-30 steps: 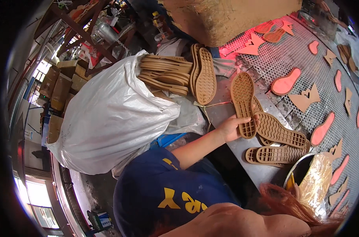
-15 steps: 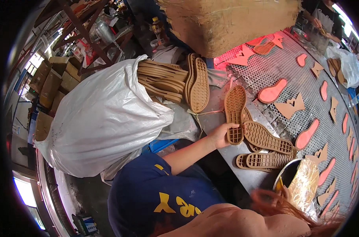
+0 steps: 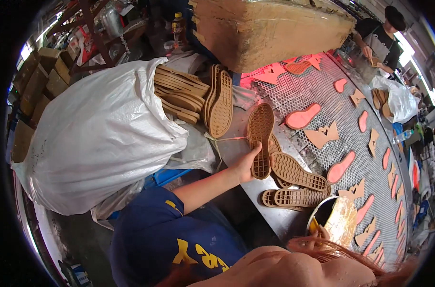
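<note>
Clearly, our left hand (image 3: 246,165) reaches out from the blue sleeve (image 3: 155,229) and grips a tan rubber shoe sole (image 3: 260,138) by its heel end, fingers curled round the edge, tread side facing up toward us. That sole is raised and points away from us, over the metal edge of the perforated conveyor table (image 3: 318,95). Just to its right two more treaded soles (image 3: 296,172) lie on the metal, one slanting and one flatter below it, near the hand but not touching it that we can tell. Behind the held sole, a stack of soles (image 3: 217,100) stands on edge against a big white woven sack (image 3: 98,138), from whose mouth more flat soles (image 3: 179,93) spill out. Pink and tan cut pieces (image 3: 303,116) are spread across the perforated surface, well apart from one another. Near the lower edge, our right hand (image 3: 322,233) shows only as fingertips at the rim of a round tin (image 3: 318,217) with crinkled foil inside; we cannot tell how its grip stands. Another person (image 3: 382,33) works at the far end.
</note>
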Available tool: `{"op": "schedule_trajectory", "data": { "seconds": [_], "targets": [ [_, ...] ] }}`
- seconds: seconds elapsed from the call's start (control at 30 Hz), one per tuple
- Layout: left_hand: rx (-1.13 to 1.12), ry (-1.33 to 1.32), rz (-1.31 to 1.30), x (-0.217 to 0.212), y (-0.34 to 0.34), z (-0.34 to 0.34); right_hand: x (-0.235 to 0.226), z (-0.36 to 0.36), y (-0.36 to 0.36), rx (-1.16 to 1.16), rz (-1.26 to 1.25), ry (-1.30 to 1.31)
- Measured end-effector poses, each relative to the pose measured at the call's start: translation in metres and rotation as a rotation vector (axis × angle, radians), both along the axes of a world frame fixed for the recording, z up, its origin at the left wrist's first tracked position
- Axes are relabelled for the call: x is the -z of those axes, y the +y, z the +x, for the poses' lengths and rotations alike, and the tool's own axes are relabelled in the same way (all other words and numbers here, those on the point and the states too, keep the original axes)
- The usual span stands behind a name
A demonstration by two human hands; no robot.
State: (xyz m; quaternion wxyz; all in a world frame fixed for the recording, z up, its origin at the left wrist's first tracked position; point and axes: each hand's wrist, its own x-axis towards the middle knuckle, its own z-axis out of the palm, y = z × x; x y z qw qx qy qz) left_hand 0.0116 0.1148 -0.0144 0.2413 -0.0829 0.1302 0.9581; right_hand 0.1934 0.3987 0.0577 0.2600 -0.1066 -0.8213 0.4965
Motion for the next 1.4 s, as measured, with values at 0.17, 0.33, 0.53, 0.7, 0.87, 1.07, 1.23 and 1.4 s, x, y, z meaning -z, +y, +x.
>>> {"op": "schedule_trajectory", "data": {
  "seconds": [0.17,0.33,0.53,0.7,0.87,1.07,1.23,1.4],
  "targets": [
    [0.048,0.023,-0.102,0.000,-0.008,0.003,0.012,-0.002,0.007,-0.003,-0.060,-0.002],
    [0.015,-0.007,-0.124,-0.005,-0.007,0.005,0.005,-0.001,0.006,-0.016,0.049,0.018],
    [0.093,0.163,-0.115,-0.006,-0.010,0.006,0.001,-0.004,0.002,-0.014,0.127,0.047],
    [0.128,0.204,-0.116,-0.006,-0.008,0.006,0.002,0.001,0.016,-0.038,0.110,0.006],
    [0.108,0.183,-0.098,-0.002,-0.009,0.006,0.016,0.006,0.028,0.013,0.081,-0.107],
    [0.108,0.077,-0.152,-0.001,-0.007,0.005,0.006,-0.002,0.022,-0.116,0.276,0.079],
    [0.039,0.089,-0.110,-0.006,-0.009,0.007,0.007,-0.007,0.015,-0.093,0.253,0.107],
    [0.115,0.106,-0.150,0.001,-0.012,0.008,-0.010,-0.004,0.000,-0.077,0.284,0.121]
  ]
}}
